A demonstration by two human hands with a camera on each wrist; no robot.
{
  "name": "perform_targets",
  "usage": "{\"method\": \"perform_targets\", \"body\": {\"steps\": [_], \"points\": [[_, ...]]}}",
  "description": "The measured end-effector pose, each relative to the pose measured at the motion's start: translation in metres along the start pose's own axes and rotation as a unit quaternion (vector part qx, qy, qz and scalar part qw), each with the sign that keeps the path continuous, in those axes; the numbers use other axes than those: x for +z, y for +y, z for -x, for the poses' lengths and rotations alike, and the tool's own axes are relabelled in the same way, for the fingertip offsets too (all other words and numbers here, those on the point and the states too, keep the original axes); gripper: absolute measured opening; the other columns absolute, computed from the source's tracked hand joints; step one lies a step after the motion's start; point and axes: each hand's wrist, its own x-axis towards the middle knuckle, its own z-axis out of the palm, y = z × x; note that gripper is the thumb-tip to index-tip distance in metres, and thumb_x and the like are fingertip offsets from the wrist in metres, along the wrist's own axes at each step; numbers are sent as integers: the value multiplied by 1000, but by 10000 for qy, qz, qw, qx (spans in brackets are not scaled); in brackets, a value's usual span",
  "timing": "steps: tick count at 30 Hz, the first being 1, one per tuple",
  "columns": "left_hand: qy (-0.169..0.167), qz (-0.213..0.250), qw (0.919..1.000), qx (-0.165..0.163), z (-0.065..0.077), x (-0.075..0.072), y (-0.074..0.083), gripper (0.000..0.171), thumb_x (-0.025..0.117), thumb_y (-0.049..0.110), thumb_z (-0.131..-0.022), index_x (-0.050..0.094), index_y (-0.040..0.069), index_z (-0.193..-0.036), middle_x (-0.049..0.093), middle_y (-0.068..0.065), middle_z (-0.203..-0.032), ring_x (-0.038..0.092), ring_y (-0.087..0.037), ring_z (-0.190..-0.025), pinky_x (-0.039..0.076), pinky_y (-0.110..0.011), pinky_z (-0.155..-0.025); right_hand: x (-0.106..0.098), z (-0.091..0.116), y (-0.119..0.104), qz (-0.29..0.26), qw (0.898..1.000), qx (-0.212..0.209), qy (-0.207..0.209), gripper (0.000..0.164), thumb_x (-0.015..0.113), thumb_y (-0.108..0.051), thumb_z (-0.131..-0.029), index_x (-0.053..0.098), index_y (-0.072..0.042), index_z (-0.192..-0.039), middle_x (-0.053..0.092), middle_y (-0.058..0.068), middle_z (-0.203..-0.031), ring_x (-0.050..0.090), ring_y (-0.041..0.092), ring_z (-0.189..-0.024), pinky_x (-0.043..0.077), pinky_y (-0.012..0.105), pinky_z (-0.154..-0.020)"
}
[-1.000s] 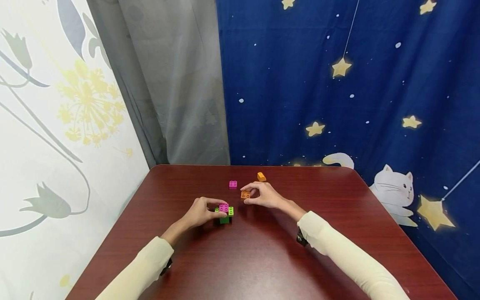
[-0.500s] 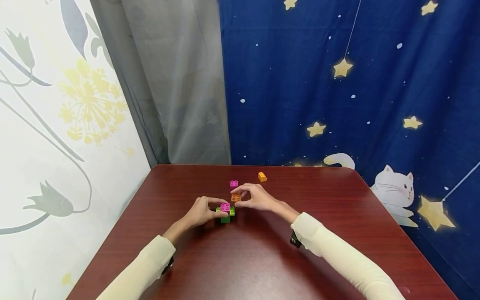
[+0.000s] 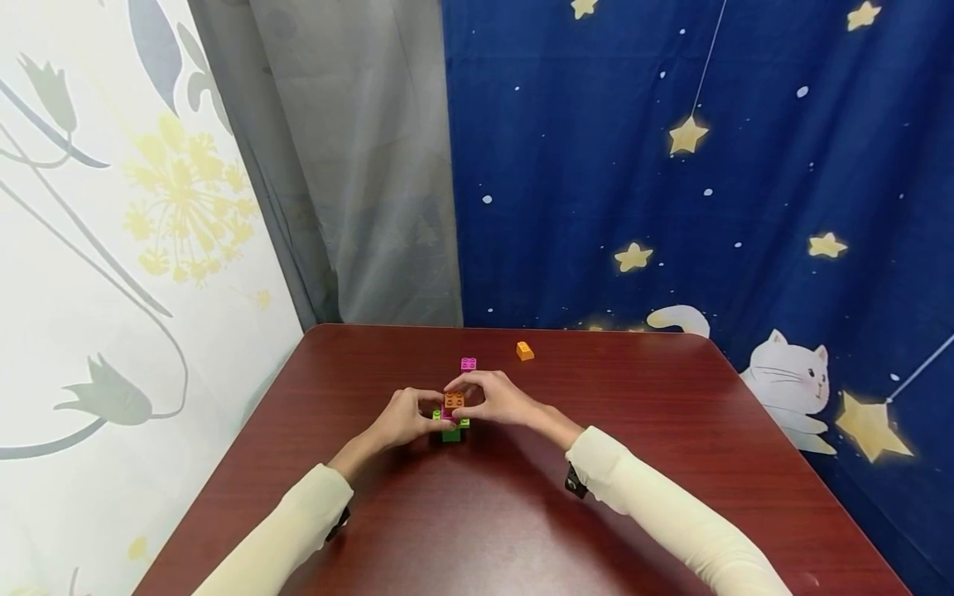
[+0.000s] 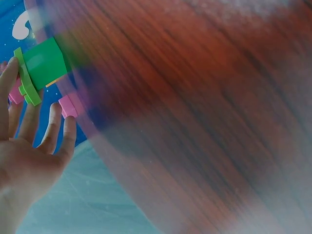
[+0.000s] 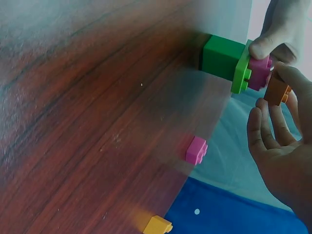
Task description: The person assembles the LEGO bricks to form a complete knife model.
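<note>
My right hand (image 3: 501,399) pinches the orange brick (image 5: 276,91) just above the pink brick (image 5: 257,74) topping the stack (image 5: 240,74), which my left hand (image 3: 406,417) grips. I'd square the orange brick's edges over the pink brick, hold it level, and press straight down.

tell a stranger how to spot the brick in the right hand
On the dark red table, the left hand holds a green-and-pink stack. Just over it, the right hand pinches the orange brick. It's darker than the loose yellow-orange brick farther back.
</note>
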Motion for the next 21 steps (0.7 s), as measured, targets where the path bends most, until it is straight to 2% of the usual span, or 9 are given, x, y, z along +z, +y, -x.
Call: {"method": "perform_targets", "body": {"steps": [8,15,21], "points": [[-21,-72,10000,5,0,1,0,38,90,38,-82,78,16,-110,78,3,-99,74,-11,-89,61,-33,-80,6,-1,-3,291,9995,-115,-15,37,85,-18,-89,73,-11,-124,75,1,-112,71,10,-93,59,30,-83],[-9,-52,10000,-37,0,1,1,36,90,39,-81,78,18,-108,78,5,-96,73,-8,-86,60,-32,-78,7,-1,-3,398,9992,-58,-3,37,85,-20,-90,75,-14,-125,75,0,-113,72,12,-93,59,28,-83],[-49,-60,10000,-39,0,1,2,35,90,38,-82,78,17,-107,78,4,-97,74,-10,-88,60,-33,-78,8,-1,0,309,9995,1,2,37,85,-20,-89,75,-13,-124,76,1,-112,72,12,-94,60,30,-83]]}}
